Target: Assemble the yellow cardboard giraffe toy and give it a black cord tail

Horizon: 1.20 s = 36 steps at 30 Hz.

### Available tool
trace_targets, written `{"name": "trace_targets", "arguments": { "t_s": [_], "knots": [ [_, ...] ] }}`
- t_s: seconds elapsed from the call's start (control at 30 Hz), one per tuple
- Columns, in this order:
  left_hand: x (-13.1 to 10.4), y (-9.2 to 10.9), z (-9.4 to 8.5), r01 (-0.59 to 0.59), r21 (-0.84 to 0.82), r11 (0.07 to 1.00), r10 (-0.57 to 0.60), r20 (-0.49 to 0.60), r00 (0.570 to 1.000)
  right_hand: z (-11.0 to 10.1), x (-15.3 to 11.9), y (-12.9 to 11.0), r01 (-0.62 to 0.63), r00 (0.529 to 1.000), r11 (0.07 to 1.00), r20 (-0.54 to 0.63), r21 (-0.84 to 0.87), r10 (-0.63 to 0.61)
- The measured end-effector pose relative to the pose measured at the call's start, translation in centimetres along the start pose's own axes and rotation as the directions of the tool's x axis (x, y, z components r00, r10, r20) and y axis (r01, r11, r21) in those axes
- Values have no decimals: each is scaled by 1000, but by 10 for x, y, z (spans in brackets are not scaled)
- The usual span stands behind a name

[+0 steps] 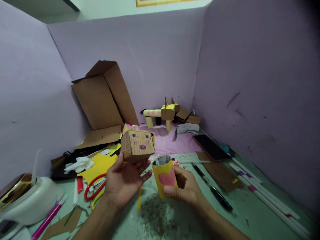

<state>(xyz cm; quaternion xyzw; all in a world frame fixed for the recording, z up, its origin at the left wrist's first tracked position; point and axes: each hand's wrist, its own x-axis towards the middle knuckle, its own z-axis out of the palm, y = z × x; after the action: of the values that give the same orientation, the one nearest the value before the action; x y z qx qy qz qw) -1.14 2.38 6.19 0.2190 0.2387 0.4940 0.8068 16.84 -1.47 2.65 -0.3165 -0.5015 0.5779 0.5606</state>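
On the upturned fingers of my left hand [126, 181] rests a small cardboard box [138, 145], its front marked with purple and pink spots. My right hand [186, 186] grips a yellow paper-covered tube [163, 176] with a pink patch, its open end facing up. The tube is just right of my left fingertips, below and right of the box. Farther back stands a yellow and cardboard animal figure [160, 112] with pink spots, pointed ears and tube legs.
A large cardboard box [100, 100] leans at the back left. Red-handled scissors [91, 188], yellow paper [100, 165] and a white pot [42, 200] are at left. A phone [211, 146], a black pen [212, 188] and white sticks [270, 196] lie at right.
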Motion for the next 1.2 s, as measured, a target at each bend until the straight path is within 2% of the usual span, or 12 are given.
{"name": "trace_targets", "arguments": {
  "t_s": [0.23, 0.47, 0.6, 0.7, 0.77, 0.87, 1.03, 1.2],
  "knots": [
    [2, 3, -4, -10, 19, 1000, 10, 9, 1000, 1, 0, -1, 25, 999, 996, 36, -85, -22],
    [2, 0, 0, -45, 5, 999, 45, 30, 999, 2, -1, 4, 41, 998, 996, 45, -80, -37],
    [1, -5, 1, -98, 51, 994, 100, -46, 994, -1, -3, 1, 108, 994, 993, 4, 43, -108],
    [2, -11, -2, -144, 129, 981, 158, -107, 982, -1, -4, -2, 80, 997, 973, -21, 217, -77],
    [4, -18, -6, -168, 199, 966, 194, -117, 974, -1, -3, -3, 53, 999, 962, -10, 267, -52],
    [7, -28, -11, -154, 282, 947, 186, -90, 978, -3, 0, 1, 83, 996, 978, 25, 192, -90],
    [4, -37, -13, -86, 322, 943, 90, 4, 996, -8, 2, 7, 154, 988, 984, 40, -88, -151],
    [-14, -36, -23, 48, 383, 923, -20, -78, 997, 1, 0, 10, 155, 987, 965, 65, -210, -145]
  ]
}}
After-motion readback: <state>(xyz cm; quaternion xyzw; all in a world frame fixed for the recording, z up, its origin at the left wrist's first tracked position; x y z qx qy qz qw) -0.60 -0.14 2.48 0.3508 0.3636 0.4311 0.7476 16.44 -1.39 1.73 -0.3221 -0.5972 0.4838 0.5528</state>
